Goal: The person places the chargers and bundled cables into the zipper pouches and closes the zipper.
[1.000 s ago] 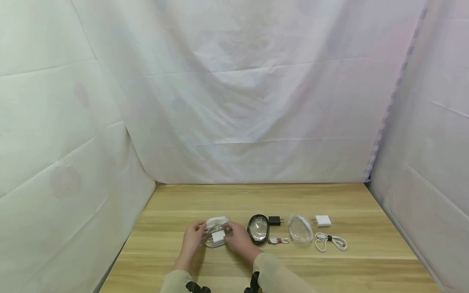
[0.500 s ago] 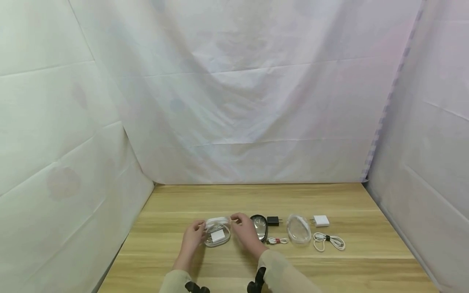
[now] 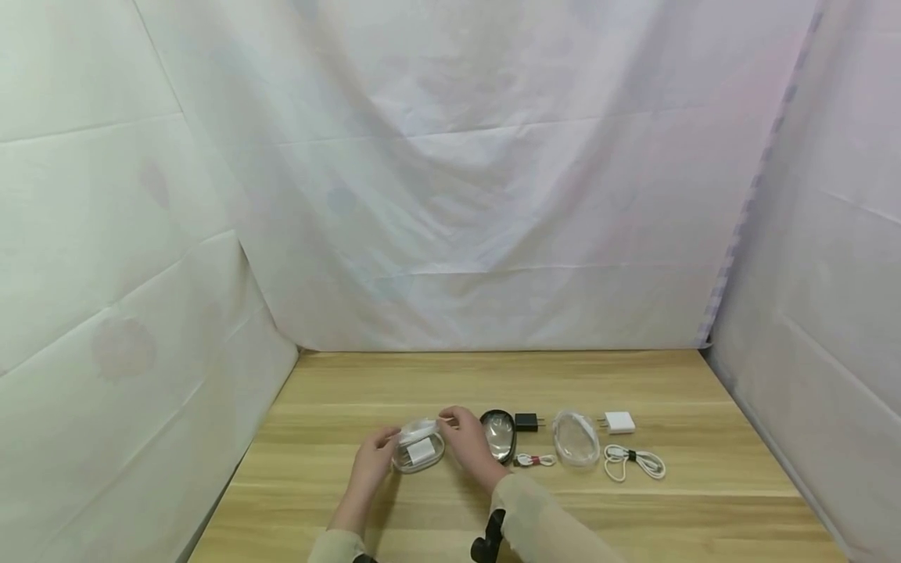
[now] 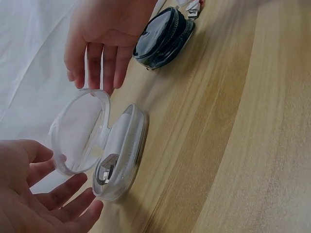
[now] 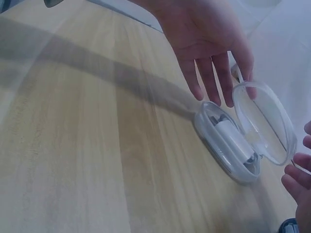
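From here: left hand (image 3: 371, 461) and right hand (image 3: 466, 442) pinch raised lid (image 4: 80, 128) of clear zip case (image 4: 130, 162), nine and three o'clock. Probably light, bendy, slick; rim grips best.

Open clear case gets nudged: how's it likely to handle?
Unlikely to roll: the clear case rests broad side down on the table. Its raised lid would probably swing, as it looks hinged along one edge. The white charger inside might spill if tipped, as it sits uncovered.
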`<state>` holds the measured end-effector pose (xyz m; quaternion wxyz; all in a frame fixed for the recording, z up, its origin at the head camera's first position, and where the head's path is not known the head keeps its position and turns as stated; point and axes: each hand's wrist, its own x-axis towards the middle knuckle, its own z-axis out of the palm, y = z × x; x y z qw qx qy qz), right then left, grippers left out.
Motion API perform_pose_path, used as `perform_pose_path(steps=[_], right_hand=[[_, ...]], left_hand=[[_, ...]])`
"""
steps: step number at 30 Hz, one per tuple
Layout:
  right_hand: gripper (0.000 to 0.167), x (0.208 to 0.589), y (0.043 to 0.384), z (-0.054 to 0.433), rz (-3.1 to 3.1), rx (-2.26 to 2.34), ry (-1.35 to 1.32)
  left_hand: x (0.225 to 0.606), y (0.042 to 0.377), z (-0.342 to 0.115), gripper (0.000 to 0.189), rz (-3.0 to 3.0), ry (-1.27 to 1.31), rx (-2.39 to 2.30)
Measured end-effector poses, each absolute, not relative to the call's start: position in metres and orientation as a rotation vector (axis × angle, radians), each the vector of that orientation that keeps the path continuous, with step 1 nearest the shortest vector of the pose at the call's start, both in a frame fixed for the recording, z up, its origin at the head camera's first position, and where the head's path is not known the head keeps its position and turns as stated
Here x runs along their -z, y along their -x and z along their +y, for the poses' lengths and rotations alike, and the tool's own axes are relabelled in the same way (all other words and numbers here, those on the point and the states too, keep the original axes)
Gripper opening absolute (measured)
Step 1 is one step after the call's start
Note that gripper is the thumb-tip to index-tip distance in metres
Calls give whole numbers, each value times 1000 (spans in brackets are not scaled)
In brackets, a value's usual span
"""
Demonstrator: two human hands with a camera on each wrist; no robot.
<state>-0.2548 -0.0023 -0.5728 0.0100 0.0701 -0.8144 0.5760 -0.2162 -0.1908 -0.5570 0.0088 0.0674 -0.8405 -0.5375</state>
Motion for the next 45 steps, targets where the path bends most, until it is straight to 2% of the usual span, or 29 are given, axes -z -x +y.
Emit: perform_pose_path(steps=[10,22,45], right_hand=[[26,575,250,-7,-2594,-1762,-226],[35,583,247,-7,-2658,-1677,-288],[24,591,230,-3,-2557,-1818,-283]], left_hand=[[555,207,-190,43,-2581,-278,1739],[559,205,-185,57,-2748,-239,1580],[561,231,-192,54,-2760,-268,1621]])
